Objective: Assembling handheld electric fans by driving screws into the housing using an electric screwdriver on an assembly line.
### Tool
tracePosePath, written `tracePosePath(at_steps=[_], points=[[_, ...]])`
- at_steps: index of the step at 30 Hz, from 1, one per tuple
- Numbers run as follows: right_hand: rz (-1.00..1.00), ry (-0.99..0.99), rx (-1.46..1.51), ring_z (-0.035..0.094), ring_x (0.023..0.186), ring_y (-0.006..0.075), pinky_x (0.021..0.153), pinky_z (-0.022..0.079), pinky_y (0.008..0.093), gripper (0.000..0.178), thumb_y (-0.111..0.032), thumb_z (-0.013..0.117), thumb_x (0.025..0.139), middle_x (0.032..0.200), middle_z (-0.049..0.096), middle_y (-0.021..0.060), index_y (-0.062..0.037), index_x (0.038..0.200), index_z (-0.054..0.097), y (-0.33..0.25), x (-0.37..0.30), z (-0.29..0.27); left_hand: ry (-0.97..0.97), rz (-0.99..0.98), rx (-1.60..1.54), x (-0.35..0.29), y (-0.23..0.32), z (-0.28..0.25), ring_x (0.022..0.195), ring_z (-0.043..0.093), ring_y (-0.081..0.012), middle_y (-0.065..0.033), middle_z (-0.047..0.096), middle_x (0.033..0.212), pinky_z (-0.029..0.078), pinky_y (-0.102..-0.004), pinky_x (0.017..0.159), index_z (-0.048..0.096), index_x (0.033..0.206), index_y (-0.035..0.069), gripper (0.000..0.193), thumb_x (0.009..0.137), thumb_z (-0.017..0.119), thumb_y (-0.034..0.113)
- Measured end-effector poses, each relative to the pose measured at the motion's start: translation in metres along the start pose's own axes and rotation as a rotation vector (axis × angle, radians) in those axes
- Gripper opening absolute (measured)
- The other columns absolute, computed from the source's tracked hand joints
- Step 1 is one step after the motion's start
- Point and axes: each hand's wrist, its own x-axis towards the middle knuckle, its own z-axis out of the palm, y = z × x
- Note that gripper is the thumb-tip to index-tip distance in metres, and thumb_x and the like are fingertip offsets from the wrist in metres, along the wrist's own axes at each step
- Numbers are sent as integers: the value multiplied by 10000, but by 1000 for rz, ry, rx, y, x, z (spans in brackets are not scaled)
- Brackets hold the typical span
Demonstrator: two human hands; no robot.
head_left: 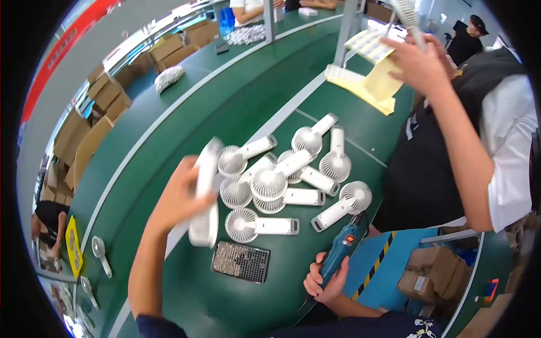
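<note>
Left hand (179, 197) grips white handheld fan (205, 194) | right hand (326, 280) grips blue electric screwdriver (341, 248) | green table (282, 293)

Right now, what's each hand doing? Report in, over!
Left hand lifted, grip shut on white handheld fan. Right hand grips blue electric screwdriver. Fan pile and screw tray on green table. Co-worker's arm close by on the right.

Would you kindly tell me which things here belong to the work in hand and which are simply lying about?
In hand:
- white handheld fan in the left hand
- blue electric screwdriver in the right hand
- tray of screws
- pile of white fans

Lying about:
- cardboard boxes
- yellow sheets
- co-worker's arm
</note>
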Motion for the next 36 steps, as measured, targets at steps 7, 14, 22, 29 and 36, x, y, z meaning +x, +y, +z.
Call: tracePosePath(at_steps=[7,14,22,29,36], points=[[7,32,19,455,434,164,438,387,327,744,-742,299,921,674,462,64,-60,1158,478,23,-3,-2,-135,-315,52,261,-24,40,847,640,-209,-120,690,950,493,-352,759,721,958,-14,557,688,687,471],[-66,18,0,456,445,159,432,385,312,733,-743,294,921,679,469,58,-74,1169,463,28,0,3,-145,-318,321,342,-58,152,912,676,-302,-189,706,1020,517,-407,798,744,937,-16,691,596,762,585],[37,11,15,451,394,134,366,380,266,676,-686,303,961,682,489,30,-57,1165,447,34,17,2,-214,-110,383,300,-78,99,1331,455,-395,-264,517,1384,329,-443,1113,333,1498,32,869,906,467,655],[-25,48,-50,420,376,111,358,352,248,645,-670,270,978,650,465,9,-71,1152,433,25,2,14,-118,-47,333,261,-74,111,1415,325,-380,-237,376,1506,259,-429,1156,306,1509,34,814,949,455,607],[-37,36,-42,429,373,133,369,389,277,662,-684,277,967,650,486,20,-69,1143,447,25,9,10,7,-128,357,154,-107,1,1379,379,-363,-210,414,1486,286,-438,1141,406,1456,32,734,972,438,584]])
